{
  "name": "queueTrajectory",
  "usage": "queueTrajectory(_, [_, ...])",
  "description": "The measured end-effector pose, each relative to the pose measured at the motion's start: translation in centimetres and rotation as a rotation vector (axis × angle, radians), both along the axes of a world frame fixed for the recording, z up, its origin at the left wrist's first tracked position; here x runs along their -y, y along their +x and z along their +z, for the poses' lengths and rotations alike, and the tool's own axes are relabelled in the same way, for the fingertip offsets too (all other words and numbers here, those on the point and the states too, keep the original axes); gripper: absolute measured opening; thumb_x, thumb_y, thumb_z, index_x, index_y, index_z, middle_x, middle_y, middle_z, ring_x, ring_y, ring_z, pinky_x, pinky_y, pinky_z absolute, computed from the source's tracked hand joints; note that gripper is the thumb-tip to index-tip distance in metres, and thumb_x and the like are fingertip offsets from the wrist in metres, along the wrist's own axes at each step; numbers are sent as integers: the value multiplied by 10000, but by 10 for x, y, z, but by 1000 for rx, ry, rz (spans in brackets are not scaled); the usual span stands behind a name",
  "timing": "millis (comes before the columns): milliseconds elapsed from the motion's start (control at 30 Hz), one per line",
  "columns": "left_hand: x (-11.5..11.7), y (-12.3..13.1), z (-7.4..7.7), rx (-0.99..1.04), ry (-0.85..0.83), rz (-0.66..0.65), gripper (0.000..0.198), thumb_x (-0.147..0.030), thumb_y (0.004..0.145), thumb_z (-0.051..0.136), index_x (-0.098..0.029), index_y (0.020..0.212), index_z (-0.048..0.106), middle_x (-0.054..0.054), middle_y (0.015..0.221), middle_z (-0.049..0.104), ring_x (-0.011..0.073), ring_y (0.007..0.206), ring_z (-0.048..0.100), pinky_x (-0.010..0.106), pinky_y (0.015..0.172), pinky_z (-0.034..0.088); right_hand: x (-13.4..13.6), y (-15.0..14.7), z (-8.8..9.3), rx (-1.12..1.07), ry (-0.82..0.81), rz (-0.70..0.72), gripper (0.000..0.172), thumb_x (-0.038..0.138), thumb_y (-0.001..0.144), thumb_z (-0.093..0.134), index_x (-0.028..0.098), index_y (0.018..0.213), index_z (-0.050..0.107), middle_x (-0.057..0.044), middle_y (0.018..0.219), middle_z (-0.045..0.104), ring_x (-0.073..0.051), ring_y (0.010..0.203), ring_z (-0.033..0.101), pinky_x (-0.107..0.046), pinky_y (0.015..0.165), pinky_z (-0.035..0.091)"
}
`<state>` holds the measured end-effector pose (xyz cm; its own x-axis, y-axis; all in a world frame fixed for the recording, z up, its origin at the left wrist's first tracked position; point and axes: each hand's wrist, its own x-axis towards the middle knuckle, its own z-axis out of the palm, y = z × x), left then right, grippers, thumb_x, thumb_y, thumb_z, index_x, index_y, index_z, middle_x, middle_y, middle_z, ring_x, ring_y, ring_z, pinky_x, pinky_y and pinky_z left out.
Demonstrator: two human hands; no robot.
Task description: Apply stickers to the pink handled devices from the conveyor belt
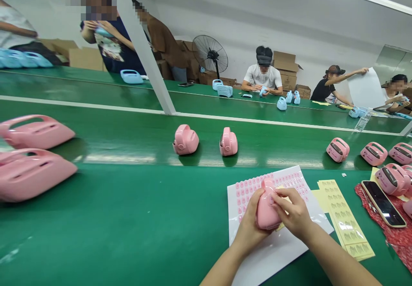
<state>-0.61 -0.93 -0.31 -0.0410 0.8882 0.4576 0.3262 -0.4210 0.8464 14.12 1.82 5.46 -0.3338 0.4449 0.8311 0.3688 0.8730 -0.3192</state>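
My left hand is wrapped around a small pink plastic device with a carry handle, which stands on end in the grip. The thumb and fingertips of my right hand are pinched together against the device's side; whatever they hold is too small to make out. Beneath both hands lies a white sheet with rows of small pink stickers. To its right are yellow sticker strips, partly peeled or printed with pale shapes.
More pink devices stand along the green belt ahead. Large pink shells sit at left. At right, a phone rests on red wrap. Co-workers handle blue devices across the line, beyond a white post.
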Motion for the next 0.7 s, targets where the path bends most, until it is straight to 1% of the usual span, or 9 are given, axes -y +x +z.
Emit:
queueTrajectory(67, [0,0,3,-23,6,2,864,-244,549,742,-304,1269,268,97,1302,428,299,1116,512,465,915,431,-1,0,0,29,4,12,348,125,822,485,278,1127,552,-76,972,591,-184,856,552,-340,723,503])
queueTrajectory(100, [0,-1,5,-48,17,-8,858,-243,559,741,-305,1269,263,101,1305,422,305,1132,498,477,924,422,-1,0,0,31,-43,8,322,147,816,498,276,1104,559,-73,962,593,-191,856,548,-352,729,497])
queueTrajectory(200, [2,-4,13,-141,77,-50,819,-254,613,721,-318,1278,247,116,1335,389,324,1208,423,517,962,377,-4,-2,2,-26,-357,-8,325,251,757,576,242,1079,535,-78,982,579,-210,869,535,-383,745,484])
queueTrajectory(300, [6,-8,20,-196,122,-80,814,-243,639,707,-323,1297,233,134,1340,380,339,1242,379,540,972,360,-8,-4,7,-100,-713,89,515,299,657,655,221,1130,468,-86,1085,539,-199,863,528,-353,719,484])
queueTrajectory(433, [13,-10,27,-206,165,-166,818,-225,630,710,-318,1309,263,144,1340,391,357,1246,371,540,975,352,-18,-1,18,-139,-996,192,672,324,577,715,231,1185,444,-59,1050,513,-161,795,515,-298,671,470])
queueTrajectory(500, [16,-9,30,-132,145,-210,810,-245,622,724,-337,1301,291,127,1342,406,350,1226,402,531,968,361,-25,3,24,-130,-1052,202,654,370,604,698,239,1200,464,-32,956,502,-133,722,498,-294,676,458])
queueTrajectory(567, [19,-8,32,28,64,-215,831,-321,589,761,-348,1288,313,114,1333,428,345,1187,449,522,944,388,-32,8,26,-105,-1068,222,574,432,635,667,251,1161,525,-10,890,485,-112,672,479,-283,666,444])
queueTrajectory(633, [19,-6,32,247,-37,-233,905,-463,530,775,-343,1295,306,112,1325,446,347,1151,483,514,911,419,-40,11,26,-51,-1127,287,474,482,650,638,241,1056,598,9,799,489,-98,609,456,-250,582,415])
queueTrajectory(700, [18,-5,32,420,-110,-282,1014,-592,466,746,-325,1323,274,119,1332,452,358,1150,481,505,892,438,-48,12,23,-3,-1259,354,389,508,651,616,198,885,633,35,643,474,-82,503,405,-211,463,334])
